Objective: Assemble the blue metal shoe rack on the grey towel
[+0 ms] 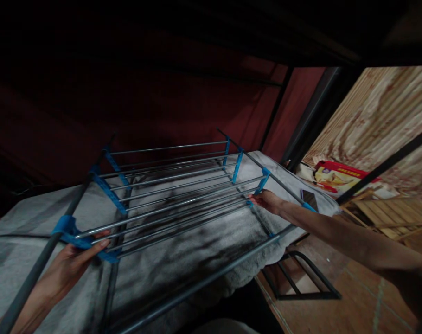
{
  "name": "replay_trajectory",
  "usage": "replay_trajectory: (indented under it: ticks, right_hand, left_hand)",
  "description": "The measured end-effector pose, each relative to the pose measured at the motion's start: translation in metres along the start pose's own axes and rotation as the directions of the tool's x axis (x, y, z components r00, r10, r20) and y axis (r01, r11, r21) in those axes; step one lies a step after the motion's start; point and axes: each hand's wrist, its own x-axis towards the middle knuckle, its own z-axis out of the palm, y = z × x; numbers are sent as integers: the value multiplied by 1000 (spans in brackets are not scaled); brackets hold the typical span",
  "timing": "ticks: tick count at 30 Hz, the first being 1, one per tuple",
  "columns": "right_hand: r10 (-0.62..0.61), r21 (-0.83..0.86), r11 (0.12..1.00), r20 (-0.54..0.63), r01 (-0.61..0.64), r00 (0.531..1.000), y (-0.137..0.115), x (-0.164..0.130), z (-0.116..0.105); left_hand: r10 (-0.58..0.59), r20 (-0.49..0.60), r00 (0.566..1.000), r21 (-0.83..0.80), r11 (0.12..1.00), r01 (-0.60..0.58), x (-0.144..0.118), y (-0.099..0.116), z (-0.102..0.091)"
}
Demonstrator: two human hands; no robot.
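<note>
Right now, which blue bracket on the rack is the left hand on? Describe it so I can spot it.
Start at the grey blanket over the bed, where a metal rack of silver rods lies. Follow its dark left pole toward the camera to the left hand. The blue bracket there is the nearest and lowest of those on that side, the only one touched by fingers.

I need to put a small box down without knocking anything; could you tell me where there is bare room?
The grey blanket lies bare left of the rack, beyond the left hand. The tiled floor is bare right of the black frame. It is crowded around the right hand, near the phone.
</note>
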Motion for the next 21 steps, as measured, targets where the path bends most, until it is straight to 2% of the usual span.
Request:
replay_trajectory:
  ticks: [3,7,9,11,12,13,15,16,18,21]
  right_hand:
    - [55,-45,998,87,-51,995,-3,-12,-10]
    - [105,-106,990,113,-93,988,-3,-13,-2]
    - [53,-221,975,142,-21,988,-3,-17,8]
    - [-122,-363,908,251,210,960,-7,-27,19]
    - [-233,-413,833,341,368,911,-11,-34,25]
    - [-333,-434,735,437,520,836,-15,-41,31]
    - [-460,-414,514,607,751,649,-27,-54,46]
    - [-485,-391,412,671,823,561,-32,-58,54]
    - [-499,-337,246,760,909,417,-41,-63,75]
    - [-493,-272,55,829,961,263,-43,-65,114]
  left_hand:
    - [24,32,999,29,999,-25,-7,8,4]
    - [90,23,996,13,996,-90,-17,23,9]
    - [131,8,991,-46,990,-130,-15,26,8]
    - [177,-23,984,-117,977,-178,-11,25,4]
    - [196,-36,980,-148,969,-199,-8,24,1]
    - [206,-44,978,-173,962,-211,-7,24,-2]
    - [206,-13,978,-229,952,-204,-6,25,-8]
    - [210,10,978,-258,945,-200,-7,27,-10]
    - [224,58,973,-310,930,-196,-11,34,-10]
    - [217,34,976,-388,902,-187,-16,44,-8]
